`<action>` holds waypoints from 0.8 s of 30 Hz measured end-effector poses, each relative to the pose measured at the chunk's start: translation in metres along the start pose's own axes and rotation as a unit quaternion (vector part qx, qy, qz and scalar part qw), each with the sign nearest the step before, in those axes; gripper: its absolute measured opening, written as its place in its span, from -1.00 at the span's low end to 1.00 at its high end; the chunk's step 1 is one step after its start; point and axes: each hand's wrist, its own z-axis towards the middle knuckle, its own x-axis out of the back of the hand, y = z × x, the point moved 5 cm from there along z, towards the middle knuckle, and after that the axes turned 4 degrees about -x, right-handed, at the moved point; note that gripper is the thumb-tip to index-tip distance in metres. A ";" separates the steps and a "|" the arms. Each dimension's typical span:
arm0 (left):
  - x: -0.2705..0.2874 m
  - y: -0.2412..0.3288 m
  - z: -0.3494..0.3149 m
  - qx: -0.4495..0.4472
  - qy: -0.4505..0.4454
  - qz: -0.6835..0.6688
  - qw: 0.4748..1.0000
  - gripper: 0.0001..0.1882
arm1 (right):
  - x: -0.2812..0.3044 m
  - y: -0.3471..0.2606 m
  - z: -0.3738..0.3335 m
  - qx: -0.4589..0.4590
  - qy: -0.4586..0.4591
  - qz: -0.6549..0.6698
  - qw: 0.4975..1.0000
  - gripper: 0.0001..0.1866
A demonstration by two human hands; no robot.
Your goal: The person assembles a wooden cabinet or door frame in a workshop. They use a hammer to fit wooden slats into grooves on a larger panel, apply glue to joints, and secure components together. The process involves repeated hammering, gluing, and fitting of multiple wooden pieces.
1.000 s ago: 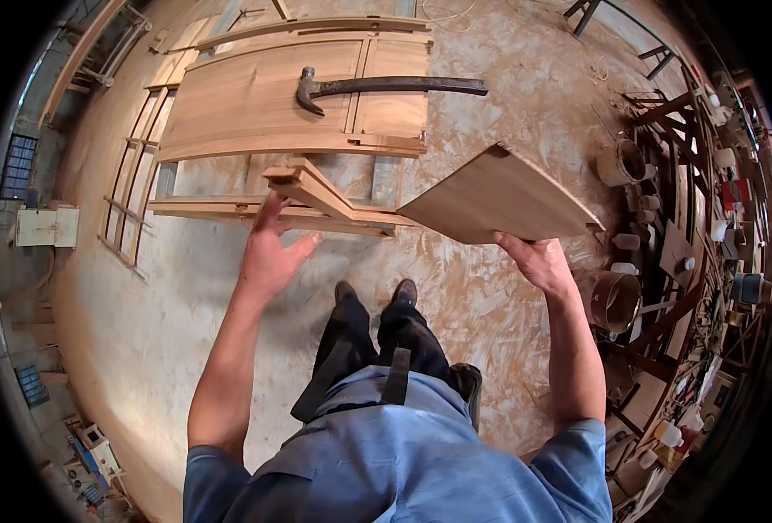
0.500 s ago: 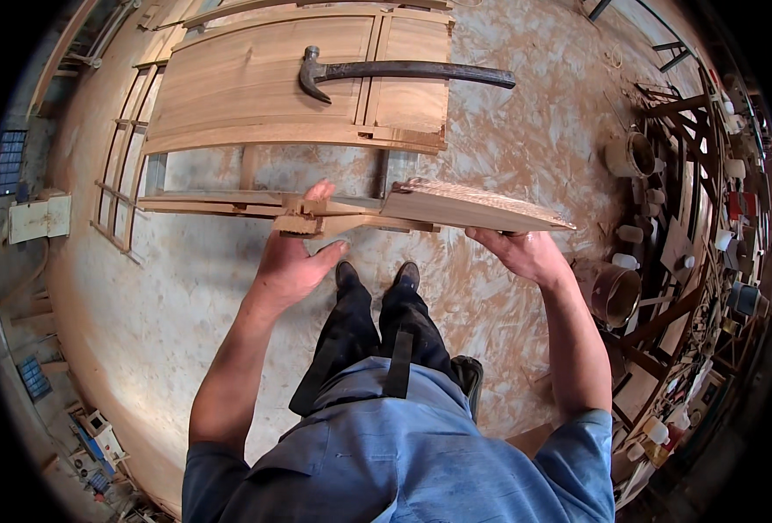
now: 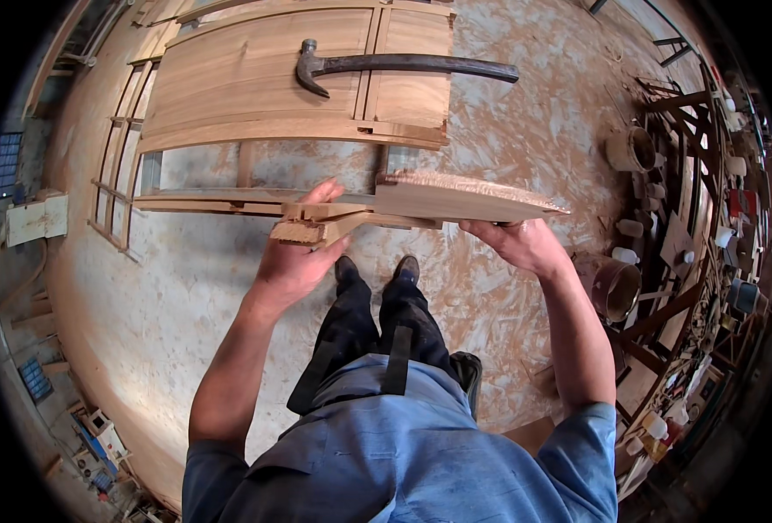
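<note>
My left hand (image 3: 292, 270) is closed around a narrow wooden frame piece (image 3: 303, 232), whose cut end points toward me. Its fingertips show beyond the wood, and the thumb is partly hidden beneath it. My right hand (image 3: 525, 247) grips the near lower edge of a flat wooden panel (image 3: 464, 199) with a rough, pale far edge; some of its fingers are hidden under the board. The panel's left end meets the frame piece, but I cannot tell whether they are joined. Behind my left hand runs a long thin wooden rail (image 3: 203, 206).
A claw hammer (image 3: 403, 63) lies on a panelled wooden door-like piece (image 3: 255, 83) ahead, its handle overhanging the right edge. A slatted wooden frame (image 3: 117, 166) stands at the left. Buckets (image 3: 630, 150), bottles and timber crowd the right side. Shavings cover the floor (image 3: 525, 131).
The panel has shifted slightly left and levelled out. The frame piece in my left hand has turned, its near end lower and more toward me, and my left thumb has moved in under it.
</note>
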 end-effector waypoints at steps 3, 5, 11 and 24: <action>-0.002 -0.003 -0.001 0.022 -0.001 -0.033 0.999 -0.32 | -0.002 0.005 0.001 0.010 -0.002 -0.013 1.000 -0.68; -0.002 -0.007 -0.001 0.020 0.005 -0.051 0.998 -0.35 | -0.004 0.010 0.002 0.015 0.000 -0.012 1.000 -0.67; -0.001 -0.008 0.002 0.038 -0.012 -0.069 0.997 -0.35 | -0.009 -0.006 0.006 0.046 -0.028 -0.023 0.998 -0.70; 0.000 -0.012 0.003 0.031 -0.023 -0.097 0.995 -0.31 | -0.027 -0.016 0.013 0.134 -0.028 -0.006 0.991 -0.72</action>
